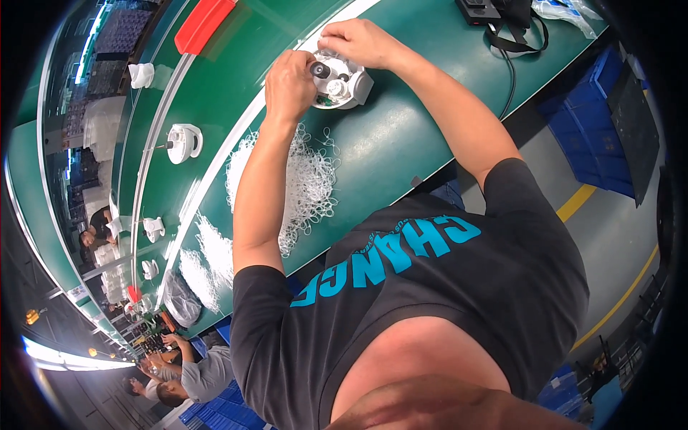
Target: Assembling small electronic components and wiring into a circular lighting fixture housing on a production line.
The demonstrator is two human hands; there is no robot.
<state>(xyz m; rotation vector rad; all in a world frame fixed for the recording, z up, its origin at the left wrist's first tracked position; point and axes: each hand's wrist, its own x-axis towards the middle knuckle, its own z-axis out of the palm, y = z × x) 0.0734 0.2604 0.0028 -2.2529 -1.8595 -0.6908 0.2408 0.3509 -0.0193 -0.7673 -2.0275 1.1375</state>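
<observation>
A white camera-like device (342,87) with a black round lens barrel, white inner parts and a bit of green circuit board rests on the green bench (401,129). My left hand (290,84) closes around its left side with bent fingers. At its far edge my right hand (358,43) grips with curled fingers. The fingertips of both hands are partly hidden, so any small part between them cannot be made out. Close to my left forearm lies a heap of thin white loops (312,183), partly covered by that arm.
Beyond a pale rail, a green conveyor (161,186) carries several white devices, one being a round unit (185,143). A red tray (203,27) stands at the far side. A black box (479,11) with a cable lies right; blue crates (591,122) stand beside the bench. Co-workers (204,373) sit lower left.
</observation>
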